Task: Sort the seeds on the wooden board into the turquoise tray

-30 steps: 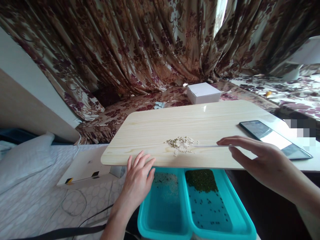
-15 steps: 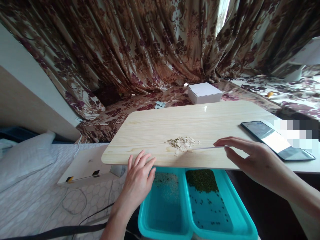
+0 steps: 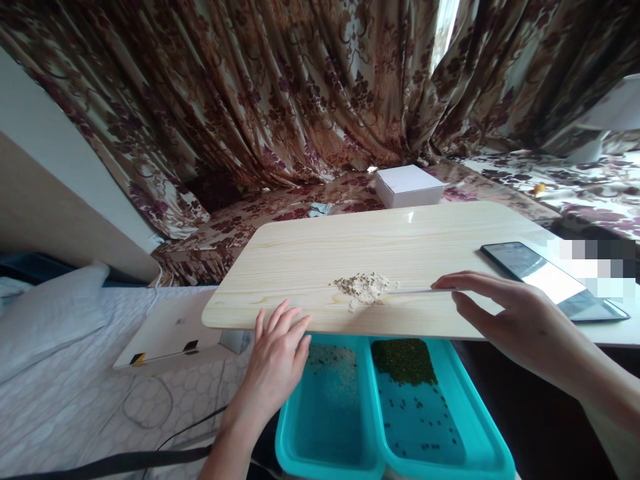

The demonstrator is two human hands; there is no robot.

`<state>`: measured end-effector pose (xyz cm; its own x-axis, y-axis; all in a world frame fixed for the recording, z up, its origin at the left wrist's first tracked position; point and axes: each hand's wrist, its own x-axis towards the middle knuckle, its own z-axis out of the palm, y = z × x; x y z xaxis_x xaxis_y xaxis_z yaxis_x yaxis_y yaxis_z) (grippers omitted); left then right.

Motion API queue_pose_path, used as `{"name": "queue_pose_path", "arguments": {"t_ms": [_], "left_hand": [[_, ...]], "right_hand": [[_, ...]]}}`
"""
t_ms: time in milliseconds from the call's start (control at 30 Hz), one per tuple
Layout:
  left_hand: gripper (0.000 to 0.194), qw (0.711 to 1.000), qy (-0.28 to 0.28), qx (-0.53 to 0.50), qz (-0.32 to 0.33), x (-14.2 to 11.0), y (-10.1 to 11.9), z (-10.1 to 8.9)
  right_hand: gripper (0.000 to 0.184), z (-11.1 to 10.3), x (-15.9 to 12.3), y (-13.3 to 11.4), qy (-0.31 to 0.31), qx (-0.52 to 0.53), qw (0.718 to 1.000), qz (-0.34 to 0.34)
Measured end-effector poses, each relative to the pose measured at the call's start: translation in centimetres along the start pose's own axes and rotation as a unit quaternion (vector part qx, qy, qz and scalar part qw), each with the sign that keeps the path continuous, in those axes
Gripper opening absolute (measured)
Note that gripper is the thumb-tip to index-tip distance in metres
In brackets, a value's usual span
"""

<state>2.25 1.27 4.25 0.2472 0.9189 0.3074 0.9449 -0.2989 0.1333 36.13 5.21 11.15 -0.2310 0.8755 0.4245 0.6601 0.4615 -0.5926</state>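
My left hand (image 3: 280,347) rests with fingers spread on the front edge of the wooden table (image 3: 280,260). Between finger and thumb, my right hand (image 3: 505,313) pinches a thin, pale stick-like tool (image 3: 417,291); its exact kind is too fine to make out. The tool points left, its far end close to a small heap of pale grains mixed with green beans (image 3: 363,288). Below the table edge, the left turquoise tub (image 3: 325,427) holds scattered pale grains and a few dark bits. The right turquoise tub (image 3: 480,413) has a mass of green beans at its far end.
A tablet (image 3: 550,280) lies on the table beyond my right hand. Behind the table sits a white box (image 3: 410,187) before patterned curtains. On the bed at left are a pale box (image 3: 170,333), a pillow (image 3: 55,307) and a dark strap (image 3: 125,461).
My right hand with the thin tool shifted slightly left toward the heap, then slightly back right. My left hand stays in place on the table edge. The heap looks much the same.
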Motion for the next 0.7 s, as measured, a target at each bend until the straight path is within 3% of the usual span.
{"name": "queue_pose_path", "arguments": {"t_ms": [200, 500, 700], "left_hand": [[0.034, 1.000, 0.011, -0.007, -0.004, -0.1, 0.0, 0.2], [0.034, 1.000, 0.010, -0.004, -0.002, 0.0, -0.1, 0.3], [0.034, 1.000, 0.023, -0.011, -0.001, -0.1, -0.1, 0.3]], "right_hand": [[0.025, 0.3, 0.5, -0.9, -0.018, 0.019, 1.000, -0.001], [0.026, 0.1, 1.1, -0.5, 0.016, -0.037, 0.999, -0.013], [0.024, 0.2, 1.0, -1.2, -0.002, 0.001, 1.000, 0.005]]}}
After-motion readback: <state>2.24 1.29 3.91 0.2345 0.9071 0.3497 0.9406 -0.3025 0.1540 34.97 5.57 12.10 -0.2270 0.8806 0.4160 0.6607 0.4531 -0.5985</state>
